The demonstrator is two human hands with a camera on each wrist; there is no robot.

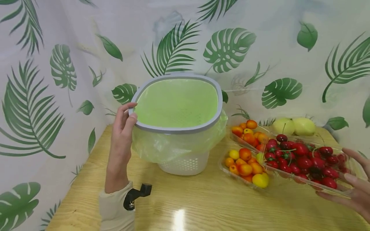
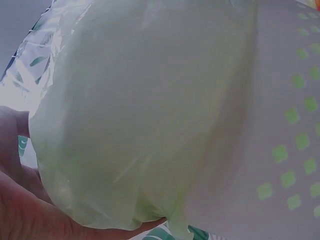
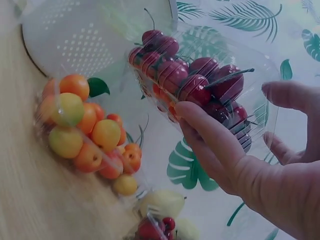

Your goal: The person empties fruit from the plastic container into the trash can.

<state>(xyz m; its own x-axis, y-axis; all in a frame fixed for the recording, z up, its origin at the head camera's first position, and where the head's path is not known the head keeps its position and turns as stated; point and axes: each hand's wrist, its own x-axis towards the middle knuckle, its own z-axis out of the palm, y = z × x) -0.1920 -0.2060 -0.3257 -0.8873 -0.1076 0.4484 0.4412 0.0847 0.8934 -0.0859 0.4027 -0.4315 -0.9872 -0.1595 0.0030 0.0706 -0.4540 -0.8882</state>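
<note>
My left hand (image 1: 122, 130) grips the grey rim (image 1: 173, 130) of a white perforated trash bin (image 1: 185, 163), thumb on the outside of the rim. A light green bag (image 1: 176, 144) lines the bin and hangs in folds over its outer wall; it fills much of the left wrist view. At the far right my right hand (image 1: 356, 186) holds a clear plastic tray (image 1: 345, 192) heaped with red cherries (image 1: 303, 162), raised over the table. In the right wrist view, the thumb lies along one side of the tray, fingers on the other.
Two clear trays of orange and yellow fruit, a rear one (image 1: 250, 133) and a nearer one (image 1: 244, 166), stand right of the bin. Pale green round fruit (image 1: 303, 126) sits behind the cherries. More cherries (image 3: 152, 227) lie lower down in the right wrist view. A leaf-print sheet (image 1: 274, 57) backs the wooden table (image 1: 202, 205).
</note>
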